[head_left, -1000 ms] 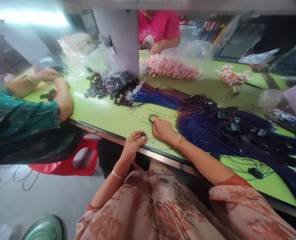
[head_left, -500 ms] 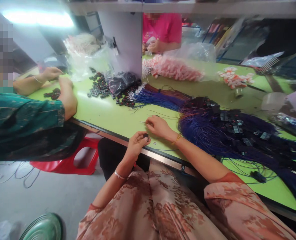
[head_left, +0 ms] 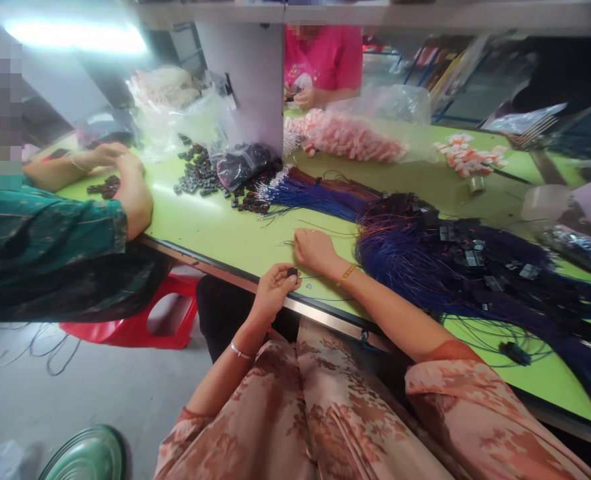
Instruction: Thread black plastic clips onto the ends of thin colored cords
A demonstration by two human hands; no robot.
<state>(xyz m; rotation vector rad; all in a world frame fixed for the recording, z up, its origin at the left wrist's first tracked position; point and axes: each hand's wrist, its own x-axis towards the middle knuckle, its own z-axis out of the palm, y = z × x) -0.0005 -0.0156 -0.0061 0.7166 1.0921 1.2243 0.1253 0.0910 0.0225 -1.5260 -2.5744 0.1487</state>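
At the table's front edge, my left hand pinches a small black connector housing between thumb and fingers. Just above and to its right, my right hand is curled over the green tabletop, with thin wires sticking out to the left of its fingers. Their silvery ends show; the grip itself is partly hidden by the back of the hand. Right of that hand spreads a large bundle of blue wires with black connectors among them. Its silvery wire ends lie farther back.
Loose black connectors are heaped behind, near a plastic bag. Pink and white parts pile up across the table. At left a co-worker's arm rests on the table; another person in pink sits opposite. A red stool stands below.
My right hand has turned and shifted slightly, its fingers now more hidden. My left hand barely moves, still holding the connector housing. The neighbours' hands have shifted a little.
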